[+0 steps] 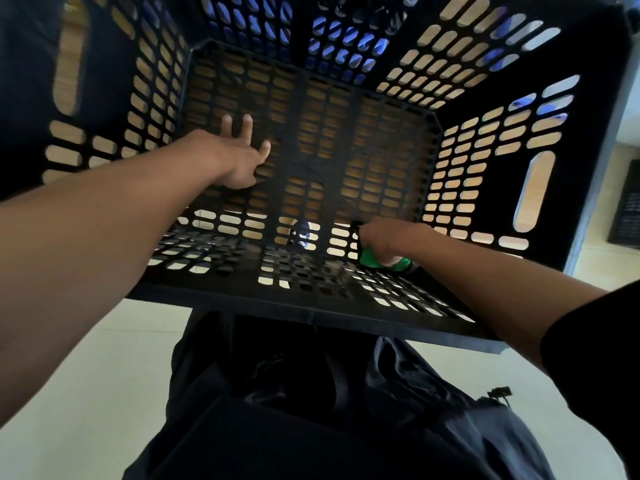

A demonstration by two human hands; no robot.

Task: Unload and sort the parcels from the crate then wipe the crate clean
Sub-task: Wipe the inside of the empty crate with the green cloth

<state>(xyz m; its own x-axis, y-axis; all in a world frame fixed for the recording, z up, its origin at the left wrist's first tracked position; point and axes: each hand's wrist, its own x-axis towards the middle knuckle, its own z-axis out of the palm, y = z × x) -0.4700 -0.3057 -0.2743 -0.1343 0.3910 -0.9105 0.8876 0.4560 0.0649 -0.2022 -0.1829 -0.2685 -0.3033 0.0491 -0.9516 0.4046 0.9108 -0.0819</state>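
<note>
Head view, crate: the black slotted crate (pixel 398 39) is seen from above with no parcels visible inside, so I judge unloading done and wiping in hand; both arms reach down into it.
Right hand: the right hand (pixel 388 237) is bunched round a green cloth (pixel 372 259) against the near wall, low by the floor corner; fingers curled tight on it, probably to scrub that seam.
Left hand: the left hand (pixel 239 157), well apart from the cloth grip and further in, lies flat with fingers spread wide on the crate floor, holding nothing; likely bracing the crate against the rubbing.
Hidden: the right fingers are tucked under the hand; most of the cloth is covered; parcels are out of frame; shapes beyond the far slots are too blurred to name.
</note>
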